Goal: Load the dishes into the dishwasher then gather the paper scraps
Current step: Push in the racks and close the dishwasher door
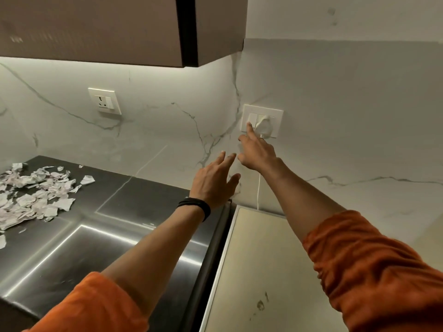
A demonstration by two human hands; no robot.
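Hands first: both reach toward the wall corner, and neither holds anything. At the far left, the paper scraps [36,195] lie in a loose, crumpled heap on the dark desk [143,195], thin torn pieces with ragged edges, some curled up off the surface. Beside them is a brushed steel sink [96,255], flat-sided and shiny. Above, a white wall socket [104,101] sits on the veined marble backsplash [167,121].

Further right, the left hand [212,180] hovers near the corner with its fingers straight and spread, a black wristband [195,206] on the wrist. The right hand [257,154] is stretched out to the white switch plate [262,121], its forefinger [250,130] on the left rocker and the other fingers folded under. A white plug [263,125] fills the plate's socket, and its thin cable [259,190] drops behind a flat, pale-topped appliance [263,271], possibly the dishwasher. No dishes are in view.

The step in hand looks like switching that socket on. It would go best with a short, square push on the rocker's lower edge, the finger kept clear of the plug so it is not nudged loose. The smooth plastic should click over with little force. The scraps are light and will scatter, so they call for a slow, cupped sweep.
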